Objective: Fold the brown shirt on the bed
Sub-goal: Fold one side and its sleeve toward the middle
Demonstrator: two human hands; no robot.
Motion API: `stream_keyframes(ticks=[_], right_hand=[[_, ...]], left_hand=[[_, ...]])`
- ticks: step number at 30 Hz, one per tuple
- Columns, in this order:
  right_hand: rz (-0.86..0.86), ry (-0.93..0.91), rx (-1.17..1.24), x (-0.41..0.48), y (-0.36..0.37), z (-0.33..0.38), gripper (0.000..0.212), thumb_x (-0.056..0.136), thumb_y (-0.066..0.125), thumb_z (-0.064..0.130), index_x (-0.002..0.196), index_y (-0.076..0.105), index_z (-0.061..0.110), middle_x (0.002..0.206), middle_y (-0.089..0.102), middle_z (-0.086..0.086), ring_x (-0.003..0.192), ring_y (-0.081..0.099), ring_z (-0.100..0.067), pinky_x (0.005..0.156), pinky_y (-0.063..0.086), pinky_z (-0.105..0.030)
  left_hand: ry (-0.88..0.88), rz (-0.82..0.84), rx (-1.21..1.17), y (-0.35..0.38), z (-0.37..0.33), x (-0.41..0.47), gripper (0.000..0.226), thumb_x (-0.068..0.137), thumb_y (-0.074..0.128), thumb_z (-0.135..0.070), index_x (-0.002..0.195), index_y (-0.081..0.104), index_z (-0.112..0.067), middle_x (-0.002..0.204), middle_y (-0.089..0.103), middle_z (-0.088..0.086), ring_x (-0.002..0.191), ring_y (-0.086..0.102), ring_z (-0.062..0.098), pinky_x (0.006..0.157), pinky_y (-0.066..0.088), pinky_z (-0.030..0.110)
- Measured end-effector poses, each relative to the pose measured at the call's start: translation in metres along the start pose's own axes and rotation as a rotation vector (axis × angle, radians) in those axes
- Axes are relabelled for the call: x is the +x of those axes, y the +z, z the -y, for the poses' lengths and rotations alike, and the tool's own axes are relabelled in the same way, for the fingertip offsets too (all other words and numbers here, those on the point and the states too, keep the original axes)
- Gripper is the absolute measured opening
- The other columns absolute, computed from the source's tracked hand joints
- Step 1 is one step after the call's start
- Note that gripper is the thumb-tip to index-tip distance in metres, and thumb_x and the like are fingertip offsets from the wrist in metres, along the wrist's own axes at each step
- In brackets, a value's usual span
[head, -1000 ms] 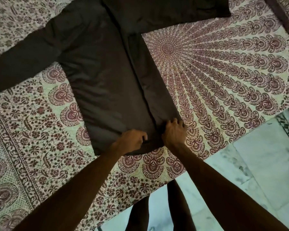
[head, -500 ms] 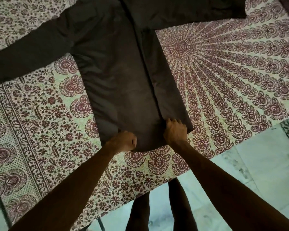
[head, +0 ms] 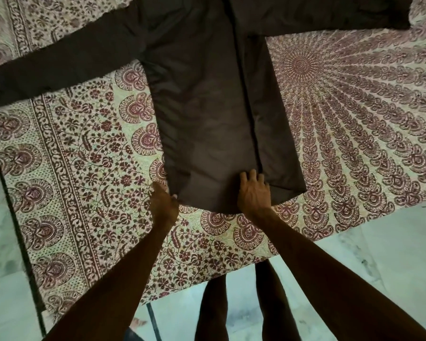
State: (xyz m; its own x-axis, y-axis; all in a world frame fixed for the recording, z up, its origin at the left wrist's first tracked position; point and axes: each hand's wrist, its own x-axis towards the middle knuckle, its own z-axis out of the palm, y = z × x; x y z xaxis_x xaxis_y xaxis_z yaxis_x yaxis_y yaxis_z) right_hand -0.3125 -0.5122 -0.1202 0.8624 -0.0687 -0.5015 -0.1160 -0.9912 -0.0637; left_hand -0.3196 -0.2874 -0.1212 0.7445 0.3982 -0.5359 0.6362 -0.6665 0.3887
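Note:
The brown shirt (head: 207,99) lies flat on the bed, hem toward me, both long sleeves spread out to the left and right. My left hand (head: 164,201) is at the hem's left corner, its fingers pinching the cloth edge. My right hand (head: 253,193) rests palm down on the hem near the front placket, fingers spread and pressing the fabric; whether it grips is not visible.
The bed carries a cream and maroon patterned bedsheet (head: 89,183) with a mandala at the right. The bed's near edge runs below my hands. Pale marble floor (head: 391,242) and my legs (head: 212,308) show beyond it.
My left hand slid left along the hem to its corner. My right hand opened its fingers flat on the hem. The camera view shifted, so the shirt sits further right.

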Motion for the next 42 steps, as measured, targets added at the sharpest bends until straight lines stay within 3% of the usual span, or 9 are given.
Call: stream_keyframes(ticks=[6,11,15,19,22,27,33,38,42], right_hand=[[-0.070,0.128,0.297,0.011,-0.010,-0.007,0.039,0.090,0.049,0.009,0.128,0.041,0.004,0.127,0.051,-0.019,0.110,0.056,-0.040,0.087,0.047,-0.045],[-0.048,0.356,0.620,0.028,-0.027,-0.022,0.051,0.094,0.051,0.022,0.137,0.031,0.004,0.130,0.054,-0.023,0.115,0.056,-0.042,0.093,0.045,-0.047],[0.210,0.415,0.399,0.038,-0.049,-0.034,0.043,0.092,0.055,0.036,0.127,0.047,0.011,0.125,0.058,-0.016,0.115,0.057,-0.037,0.093,0.046,-0.041],[0.443,0.204,0.129,0.054,-0.072,-0.052,0.050,0.089,0.058,0.046,0.128,0.053,0.016,0.130,0.057,-0.008,0.120,0.056,-0.030,0.097,0.044,-0.038],[0.593,0.083,0.190,0.090,-0.089,-0.073,0.057,0.085,0.063,0.048,0.132,0.052,0.018,0.132,0.056,-0.009,0.121,0.055,-0.031,0.101,0.045,-0.041],[0.400,-0.011,0.281,0.202,-0.152,-0.111,0.032,0.093,0.053,0.035,0.107,0.065,0.008,0.105,0.067,-0.011,0.099,0.066,-0.029,0.086,0.053,-0.037],[0.068,0.113,0.413,0.337,-0.235,-0.160,0.020,0.090,0.062,0.025,0.107,0.066,0.015,0.105,0.069,-0.007,0.091,0.068,-0.025,0.082,0.057,-0.038],[-0.128,0.166,0.012,0.408,-0.259,-0.215,0.042,0.089,0.057,0.023,0.130,0.051,0.015,0.132,0.054,-0.012,0.124,0.048,-0.034,0.097,0.043,-0.043],[-0.155,0.247,-0.195,0.434,-0.251,-0.262,0.060,0.087,0.061,0.047,0.135,0.041,0.015,0.137,0.046,-0.013,0.127,0.041,-0.035,0.098,0.039,-0.047]], left_hand=[[-0.114,0.113,0.162,-0.008,-0.003,0.006,0.061,0.084,0.069,-0.018,0.130,0.036,0.005,0.124,0.056,0.028,0.111,0.057,0.045,0.088,0.048,0.048],[-0.013,-0.099,0.370,-0.008,-0.046,0.009,0.061,0.087,0.061,-0.013,0.138,0.031,-0.002,0.136,0.038,0.025,0.119,0.047,0.040,0.091,0.044,0.047],[0.193,-0.012,0.308,0.002,-0.100,0.026,0.037,0.080,0.060,-0.011,0.115,0.049,-0.012,0.124,0.045,0.017,0.109,0.050,0.038,0.090,0.044,0.048],[0.296,0.230,0.272,0.018,-0.166,0.053,0.031,0.083,0.058,-0.014,0.113,0.058,-0.014,0.125,0.053,0.015,0.113,0.054,0.037,0.095,0.047,0.044],[0.307,0.330,0.275,0.031,-0.228,0.084,0.025,0.086,0.056,-0.017,0.110,0.062,-0.022,0.122,0.062,0.007,0.114,0.058,0.030,0.095,0.049,0.037],[0.390,0.300,0.191,0.041,-0.340,0.150,0.018,0.087,0.055,-0.020,0.102,0.063,-0.025,0.116,0.065,0.005,0.108,0.061,0.027,0.094,0.049,0.038],[0.631,0.146,0.230,0.057,-0.453,0.233,0.024,0.083,0.062,-0.014,0.107,0.059,-0.015,0.112,0.060,0.010,0.106,0.059,0.031,0.091,0.050,0.041],[0.828,-0.005,0.603,0.083,-0.508,0.261,0.058,0.080,0.068,-0.030,0.131,0.041,-0.017,0.134,0.041,0.011,0.123,0.042,0.031,0.099,0.043,0.047],[0.811,0.039,0.851,0.108,-0.528,0.256,0.084,0.076,0.072,-0.036,0.143,0.026,-0.019,0.151,0.023,0.013,0.134,0.031,0.031,0.102,0.037,0.051]])
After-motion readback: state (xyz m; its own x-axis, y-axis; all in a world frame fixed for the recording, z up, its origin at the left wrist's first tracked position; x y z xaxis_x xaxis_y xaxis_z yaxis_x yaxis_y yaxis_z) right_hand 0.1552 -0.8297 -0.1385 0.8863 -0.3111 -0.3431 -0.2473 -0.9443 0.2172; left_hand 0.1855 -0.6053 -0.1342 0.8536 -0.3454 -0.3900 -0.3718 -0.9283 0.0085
